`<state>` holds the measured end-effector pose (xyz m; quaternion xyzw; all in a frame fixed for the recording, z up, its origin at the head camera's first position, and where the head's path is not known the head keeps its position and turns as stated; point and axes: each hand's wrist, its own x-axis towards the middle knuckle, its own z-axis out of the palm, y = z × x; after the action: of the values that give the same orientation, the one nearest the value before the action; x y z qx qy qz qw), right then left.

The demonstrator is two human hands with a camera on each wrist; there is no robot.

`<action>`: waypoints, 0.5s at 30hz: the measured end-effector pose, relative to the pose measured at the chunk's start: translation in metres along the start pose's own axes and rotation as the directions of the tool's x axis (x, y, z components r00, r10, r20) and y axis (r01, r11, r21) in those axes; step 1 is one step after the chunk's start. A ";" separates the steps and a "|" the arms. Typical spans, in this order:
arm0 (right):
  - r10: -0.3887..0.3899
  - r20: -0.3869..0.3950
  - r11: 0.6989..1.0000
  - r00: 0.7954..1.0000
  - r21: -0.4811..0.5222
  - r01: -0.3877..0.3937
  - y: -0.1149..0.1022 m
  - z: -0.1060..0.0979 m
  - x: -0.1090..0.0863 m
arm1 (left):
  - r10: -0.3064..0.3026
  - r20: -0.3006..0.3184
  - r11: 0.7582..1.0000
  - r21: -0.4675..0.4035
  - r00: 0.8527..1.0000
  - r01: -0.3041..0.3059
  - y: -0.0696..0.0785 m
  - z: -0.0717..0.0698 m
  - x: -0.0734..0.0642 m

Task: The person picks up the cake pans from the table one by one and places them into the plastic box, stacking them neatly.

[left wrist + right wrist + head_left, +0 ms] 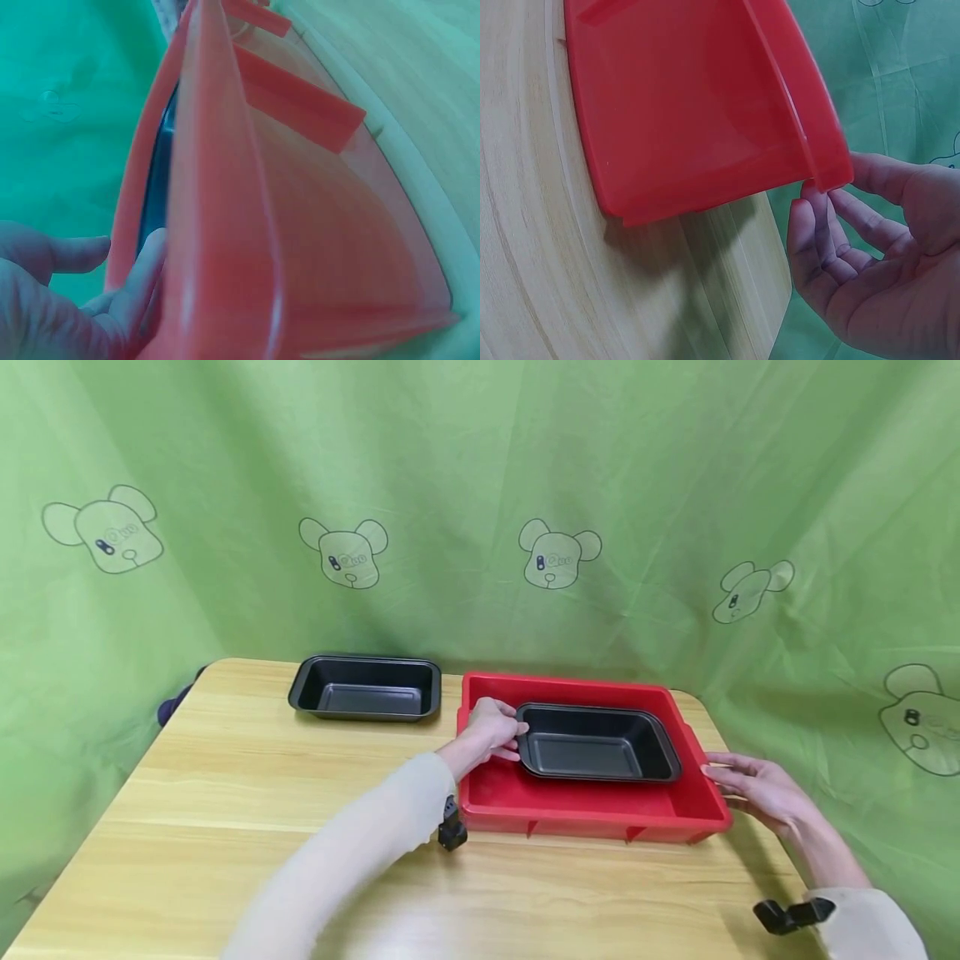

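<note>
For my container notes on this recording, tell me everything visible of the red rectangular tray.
The shallow rectangular red plastic-looking tray has raised walls, a rim and short ribs outside its near wall. It stands open side up on the light wood-grain table. A black rectangular metal-looking loaf pan is inside. The left hand extends over its left wall; the right hand grips the rim at its right end.

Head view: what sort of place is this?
Likely a makeshift recording booth: a cartoon-print green curtain hangs behind and beside a wood-grain table, with wrist-worn black devices in view.
</note>
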<state>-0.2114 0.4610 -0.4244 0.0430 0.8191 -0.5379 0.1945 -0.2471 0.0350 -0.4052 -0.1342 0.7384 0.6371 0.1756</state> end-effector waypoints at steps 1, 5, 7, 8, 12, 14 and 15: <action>-0.002 0.002 1.000 1.000 -0.004 0.002 0.000 0.000 0.000 | 0.003 0.003 1.000 -0.007 1.000 -0.003 0.001 -0.002 -0.001; -0.004 0.001 1.000 1.000 -0.020 0.004 0.001 -0.001 0.000 | 0.028 0.032 0.998 -0.057 0.999 -0.027 0.005 -0.015 -0.003; -0.005 0.002 1.000 1.000 -0.027 0.005 0.001 -0.001 0.000 | 0.040 0.063 0.996 -0.077 0.997 -0.035 0.007 -0.024 -0.004; -0.001 -0.003 1.000 1.000 -0.025 0.001 0.001 -0.001 0.000 | 0.045 0.079 0.996 -0.080 0.996 -0.039 0.009 -0.028 -0.005; -0.005 0.005 1.000 1.000 -0.010 0.005 0.001 -0.001 0.000 | 0.057 0.122 0.996 -0.077 0.991 -0.047 0.016 -0.048 -0.008; -0.009 0.007 1.000 1.000 0.008 0.009 0.000 0.000 0.000 | 0.066 0.126 0.995 -0.084 0.990 -0.055 0.019 -0.056 -0.009; -0.014 0.012 1.000 1.000 0.013 0.014 0.000 0.000 0.000 | 0.071 0.125 0.994 -0.093 0.990 -0.060 0.020 -0.061 -0.010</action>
<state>-0.2114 0.4612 -0.4248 0.0355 0.8147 -0.5449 0.1953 -0.2518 -0.0224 -0.3756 -0.0763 0.7007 0.6819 0.1954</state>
